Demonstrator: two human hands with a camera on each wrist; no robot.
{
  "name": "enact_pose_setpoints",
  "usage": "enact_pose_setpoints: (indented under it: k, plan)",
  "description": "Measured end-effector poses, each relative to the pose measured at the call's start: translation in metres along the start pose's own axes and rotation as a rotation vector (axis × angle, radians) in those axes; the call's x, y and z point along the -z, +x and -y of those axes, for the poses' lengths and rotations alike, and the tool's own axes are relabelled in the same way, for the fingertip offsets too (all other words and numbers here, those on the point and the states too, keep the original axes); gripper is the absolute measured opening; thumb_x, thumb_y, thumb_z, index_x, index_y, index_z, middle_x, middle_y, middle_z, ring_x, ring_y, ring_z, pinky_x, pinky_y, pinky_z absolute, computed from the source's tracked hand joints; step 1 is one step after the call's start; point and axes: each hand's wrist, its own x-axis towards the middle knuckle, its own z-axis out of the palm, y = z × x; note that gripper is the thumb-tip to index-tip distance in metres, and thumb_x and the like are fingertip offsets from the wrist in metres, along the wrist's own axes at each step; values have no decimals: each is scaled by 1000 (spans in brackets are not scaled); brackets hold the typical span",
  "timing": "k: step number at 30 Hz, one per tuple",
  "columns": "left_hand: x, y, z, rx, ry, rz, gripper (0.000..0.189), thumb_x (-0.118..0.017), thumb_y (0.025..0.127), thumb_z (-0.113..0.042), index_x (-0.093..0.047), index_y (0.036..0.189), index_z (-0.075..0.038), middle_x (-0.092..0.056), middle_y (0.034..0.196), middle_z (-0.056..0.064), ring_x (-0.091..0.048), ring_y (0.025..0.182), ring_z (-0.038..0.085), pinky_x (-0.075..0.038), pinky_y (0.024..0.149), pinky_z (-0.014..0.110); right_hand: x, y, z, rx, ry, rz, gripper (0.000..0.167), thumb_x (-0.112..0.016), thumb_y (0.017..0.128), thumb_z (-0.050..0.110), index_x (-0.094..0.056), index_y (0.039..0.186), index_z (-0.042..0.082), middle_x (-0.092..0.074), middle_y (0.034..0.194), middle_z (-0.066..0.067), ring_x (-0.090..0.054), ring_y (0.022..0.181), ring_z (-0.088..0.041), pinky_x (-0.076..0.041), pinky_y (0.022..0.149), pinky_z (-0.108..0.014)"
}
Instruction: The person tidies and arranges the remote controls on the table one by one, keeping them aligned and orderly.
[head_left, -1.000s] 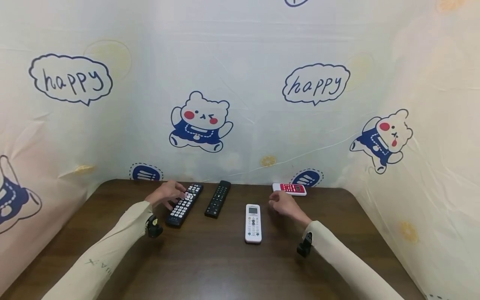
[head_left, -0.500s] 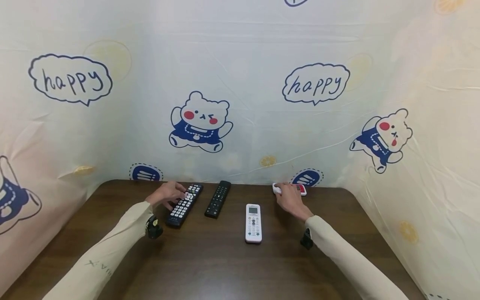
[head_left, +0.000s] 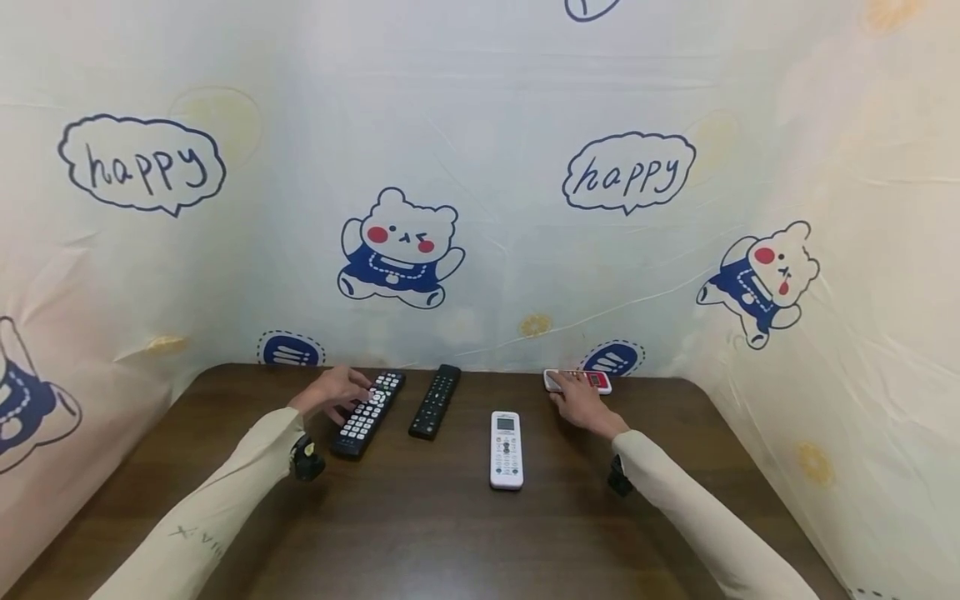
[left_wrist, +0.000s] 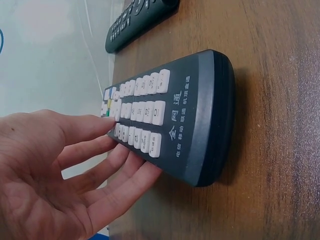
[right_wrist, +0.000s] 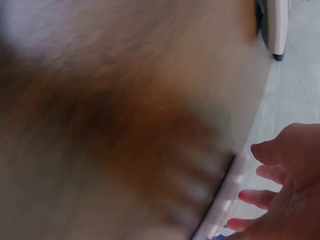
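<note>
Wooden table (head_left: 450,533), red-and-white remote (head_left: 596,381)

The head view is evenly and brightly lit, and only soft shadows are cast on the table (head_left: 450,533). Its edges are bent by wide-angle distortion. The left wrist view is sharp on the remote (left_wrist: 170,117). The right wrist view is heavily smeared by motion blur; the tabletop is lost.
</note>
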Motion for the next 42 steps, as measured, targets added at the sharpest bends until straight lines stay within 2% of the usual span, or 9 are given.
enact_pose_setpoints:
  k: [4,11,17,22,28,32,36,39,42]
  plan:
    - [-1,2,1,-4,-4,10,45,-62,101,-7,-55,142,9,-62,135,33,-64,120,49,-67,76,44,-4,-2,-4,31,-11,-1,49,-55,107,13,-46,154,-2,-45,157,-31,-36,148,-53,-27,122,-71]
    - [0,0,1,-1,-7,10,43,-62,101,-6,-56,140,10,-63,134,33,-65,119,49,-67,75,46,-5,-1,-4,67,-14,-102,43,-56,107,12,-55,148,0,-59,134,-30,-57,126,-47,-40,117,-63]
    - [-2,3,1,20,-18,9,44,-63,101,-7,-56,141,10,-63,133,33,-65,119,48,-67,75,46,-7,0,-4,13,-45,-96,37,-56,108,19,-64,141,3,-51,114,-22,-49,109,-41,-54,90,-56]
    - [-1,2,0,27,-22,15,46,-61,102,-9,-53,143,10,-60,136,35,-63,121,49,-66,79,48,-1,2,-4,-29,22,-127,24,-58,106,13,-74,115,-3,-58,111,-23,-51,107,-40,-53,92,-56]
    - [-1,1,1,25,-16,17,47,-60,102,-8,-52,144,11,-58,137,36,-62,122,50,-66,79,48,6,-3,-12,-201,45,-185,11,-65,98,9,-69,96,-1,-62,109,-25,-59,105,-43,-58,82,-64]
    - [-1,2,2,32,-35,21,47,-60,102,-9,-52,143,11,-58,137,36,-62,122,50,-66,79,48,9,-5,-19,-377,168,-206,46,-75,93,16,-54,126,-9,-44,128,-35,-50,117,-52,-53,93,-69]
    - [1,1,2,26,-37,22,46,-60,101,-9,-53,142,11,-58,136,36,-63,120,50,-66,79,48,17,-7,-24,-545,318,-150,94,-80,91,17,-19,156,-13,-28,141,-44,-48,122,-59,-59,93,-60]
    - [1,1,0,24,-23,21,46,-60,101,-9,-53,142,12,-59,136,36,-63,120,50,-66,79,48,22,-7,-29,-599,427,-90,100,-81,91,14,-12,156,-17,-35,139,-46,-57,117,-56,-67,73,-44]
    - [0,0,-1,18,-18,18,47,-59,101,-9,-52,143,12,-59,136,36,-63,121,50,-66,79,48,28,-7,-32,-605,528,-52,82,-79,91,10,-24,145,-18,-50,129,-39,-66,106,-46,-67,64,-39]
